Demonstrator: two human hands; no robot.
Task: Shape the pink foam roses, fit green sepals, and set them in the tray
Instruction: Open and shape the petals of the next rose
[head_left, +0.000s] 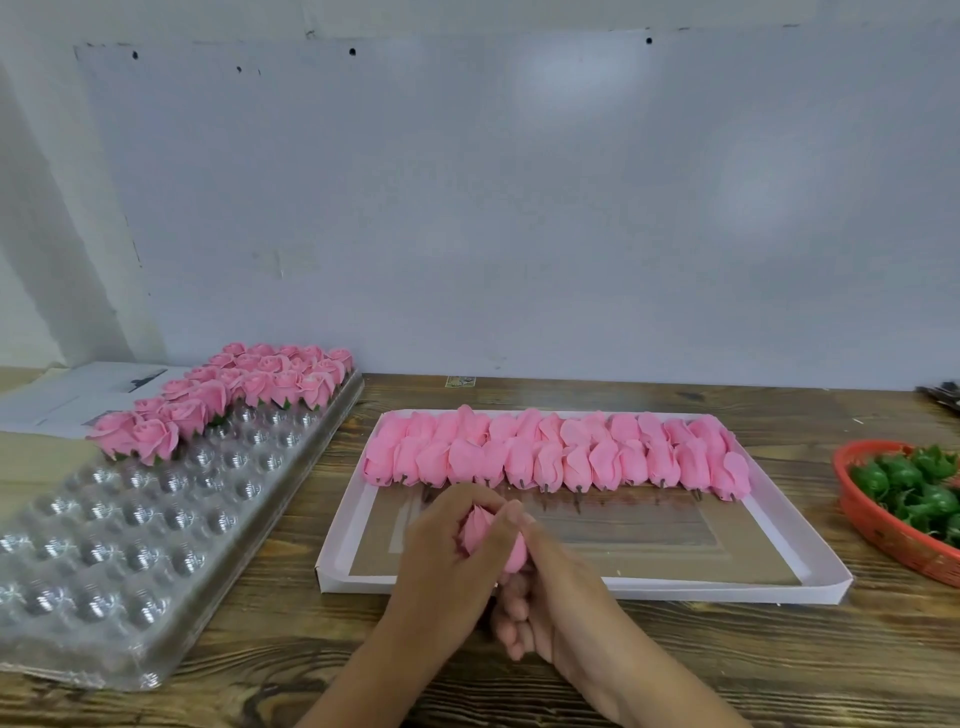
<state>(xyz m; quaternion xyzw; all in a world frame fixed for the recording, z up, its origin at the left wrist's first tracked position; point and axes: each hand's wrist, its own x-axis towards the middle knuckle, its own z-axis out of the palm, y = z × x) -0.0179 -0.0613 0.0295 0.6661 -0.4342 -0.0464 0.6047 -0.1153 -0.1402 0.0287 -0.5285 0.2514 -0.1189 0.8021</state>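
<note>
Both hands meet at the table's front over one pink foam rose bud (480, 530). My left hand (447, 566) wraps its fingers round the bud from the left. My right hand (550, 597) holds the bud from below and from the right, its thumb on the petals. Behind them, a shallow white box lid (810, 582) carries two rows of unshaped pink buds (561, 452) with dark stems. On the left lies a clear plastic blister tray (130, 561); finished roses with green sepals (228, 400) fill its far end. Green sepals (914, 488) lie in a red basket (883, 535) at the right edge.
The wooden table (727, 675) runs up to a pale wall. Printed papers (67, 395) lie behind the blister tray at the far left. Dark metal tools (943, 395) show at the far right edge.
</note>
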